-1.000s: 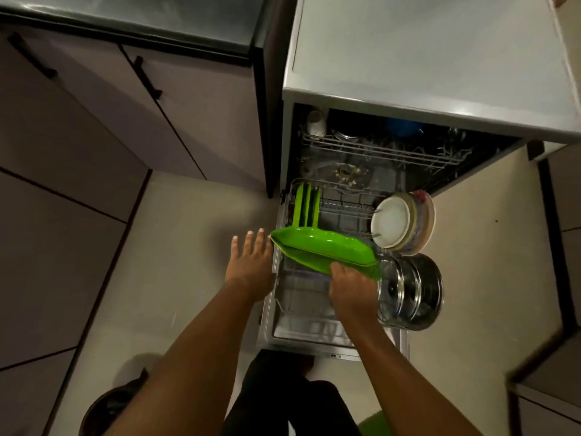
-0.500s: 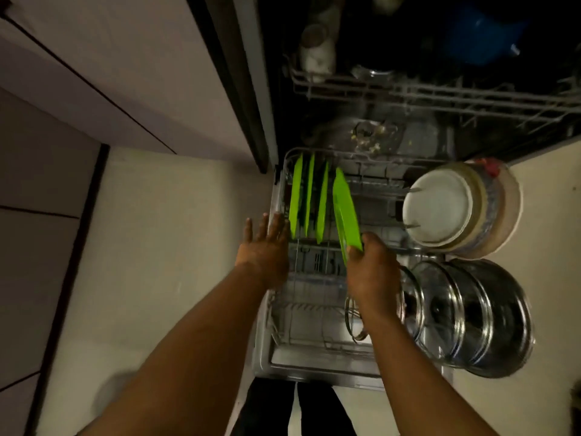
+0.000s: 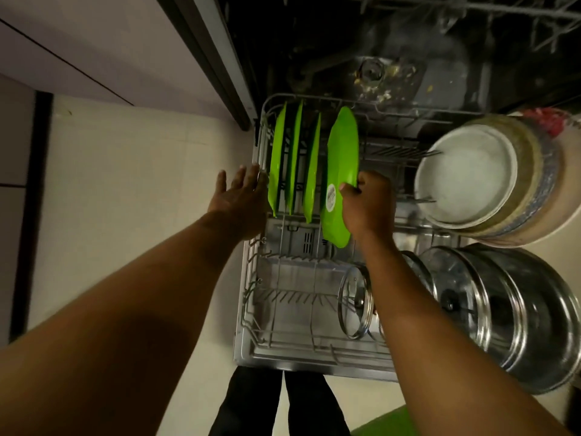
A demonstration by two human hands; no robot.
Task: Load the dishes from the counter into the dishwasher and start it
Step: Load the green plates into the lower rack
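nearest, at the rack's (image 3: 249, 309) front right, a glass lid (image 3: 355, 302) stands on edge. steel pots (image 3: 503, 309) sit just right of it, overhanging the rack's right side. midway along the rack, the right hand (image 3: 367, 206) has its grip closed on the near edge of a green plate (image 3: 342, 152), thumb on the stickered face. the plate stands on edge, tilted, in the rack's left half. the left hand (image 3: 239, 199) is at the rack's left rim, grip open, fingers straight. three more green plates (image 3: 278, 158) stand upright at the rack's back left, just left of the held one. white dishes (image 3: 465, 177) lean at the rack's back right. beyond the rack lies the dark dishwasher tub (image 3: 377, 58).
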